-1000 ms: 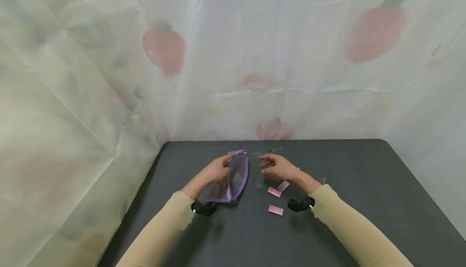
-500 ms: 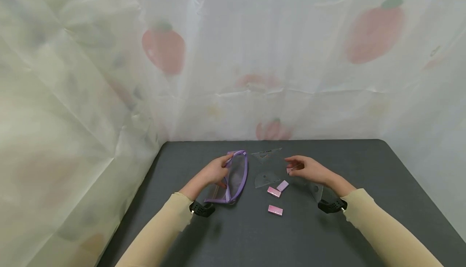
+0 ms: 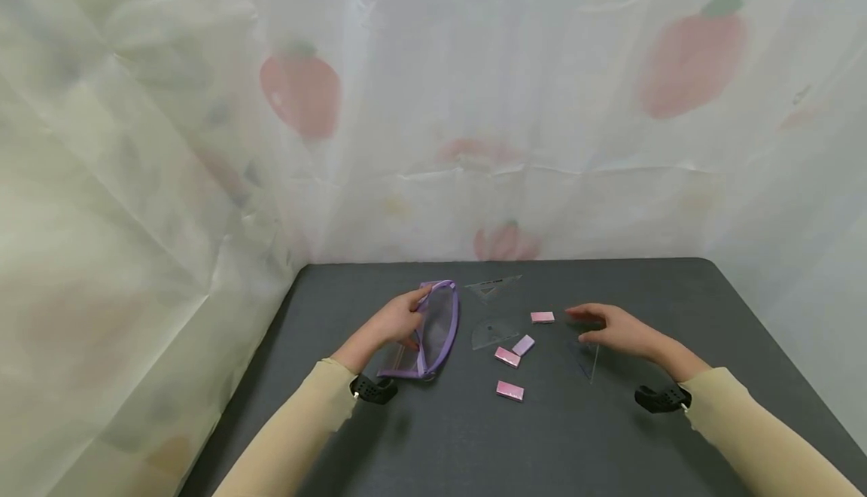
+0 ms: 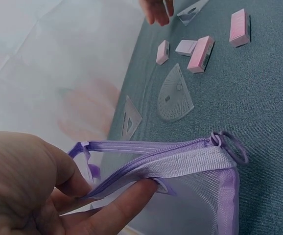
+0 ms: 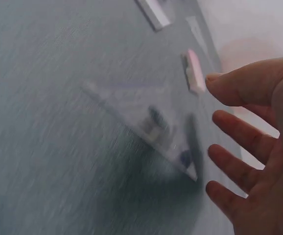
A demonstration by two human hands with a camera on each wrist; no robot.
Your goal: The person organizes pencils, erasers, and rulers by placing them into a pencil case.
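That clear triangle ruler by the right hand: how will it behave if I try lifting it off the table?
The clear triangle ruler looks thin and lies flat on the table, so it probably slides before lifting. It likely stays stiff and light. The right hand hovers open beside it.

Long pale yellow sleeves point(image 3: 291, 437), ribbed cuffs, small black wrist-worn camera mounts point(image 3: 371, 389), bare fingers point(image 5: 239, 134)
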